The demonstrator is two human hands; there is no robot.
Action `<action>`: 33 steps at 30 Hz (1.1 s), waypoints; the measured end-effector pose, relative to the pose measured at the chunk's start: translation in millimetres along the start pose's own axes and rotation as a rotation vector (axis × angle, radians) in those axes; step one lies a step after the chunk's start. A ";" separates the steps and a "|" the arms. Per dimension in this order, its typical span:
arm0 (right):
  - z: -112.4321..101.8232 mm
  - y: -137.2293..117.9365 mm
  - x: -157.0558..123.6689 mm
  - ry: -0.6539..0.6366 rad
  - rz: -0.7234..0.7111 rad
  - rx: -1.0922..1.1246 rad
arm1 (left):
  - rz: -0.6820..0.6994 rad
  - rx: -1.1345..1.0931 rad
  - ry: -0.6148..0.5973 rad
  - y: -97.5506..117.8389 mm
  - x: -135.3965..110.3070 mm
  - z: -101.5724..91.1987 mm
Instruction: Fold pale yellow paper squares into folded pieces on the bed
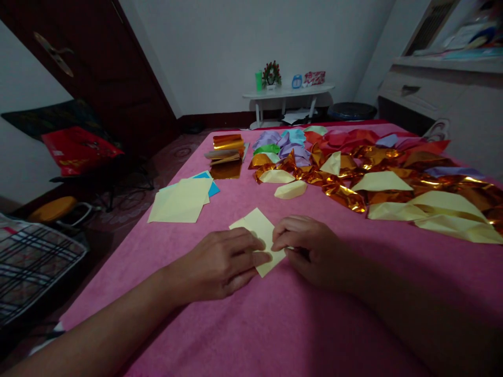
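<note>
A pale yellow sheet of paper [257, 222] lies on the pink cloth in front of me, turned with a corner pointing away. My left hand [230, 259] rests on its left part, fingers pressed together on the surface. At the right corner, my right hand [308, 248] pinches the edge of the sheet between thumb and fingers. Part of the paper is hidden under both hands. Just beyond it lies a folded yellow paper piece [291, 189].
Yellow sheets [178, 201] overlap a blue sheet [214, 188] at the left. Behind them is a stack of shiny gold paper [226, 170]. Several folded gold pieces [346, 196] and coloured pieces spread across the right. A white side table [288, 93] stands by the wall.
</note>
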State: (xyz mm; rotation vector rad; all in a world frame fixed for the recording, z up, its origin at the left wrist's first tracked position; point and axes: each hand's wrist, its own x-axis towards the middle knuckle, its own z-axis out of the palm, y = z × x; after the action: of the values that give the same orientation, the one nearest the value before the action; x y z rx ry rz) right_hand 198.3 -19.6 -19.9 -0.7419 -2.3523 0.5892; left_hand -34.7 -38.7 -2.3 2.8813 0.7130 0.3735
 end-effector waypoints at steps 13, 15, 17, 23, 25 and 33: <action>2.4 -6.0 -2.5 -0.010 0.147 -0.021 | -0.035 -0.032 0.113 5.8 -3.3 13.2; 4.9 -7.6 -1.7 0.001 0.211 -0.004 | -0.101 -0.158 0.151 6.1 -0.4 13.9; 6.9 -8.7 -0.2 0.001 0.261 0.005 | -0.181 -0.304 0.175 5.6 3.0 14.3; 6.4 -9.6 3.2 0.013 0.323 0.043 | -0.377 -0.519 0.187 5.6 8.3 14.7; 5.5 -10.0 3.5 0.026 0.332 0.056 | -0.425 -0.525 0.196 6.0 8.6 14.4; 2.4 -10.8 1.7 0.171 0.410 0.264 | -0.600 -0.571 0.153 3.2 9.0 9.6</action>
State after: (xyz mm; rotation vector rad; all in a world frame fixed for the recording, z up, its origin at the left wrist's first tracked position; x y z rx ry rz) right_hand 191.6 -27.1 -14.9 -1.1091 -1.9260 0.9483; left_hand -23.0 -38.0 -9.0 2.0104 1.2097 0.5927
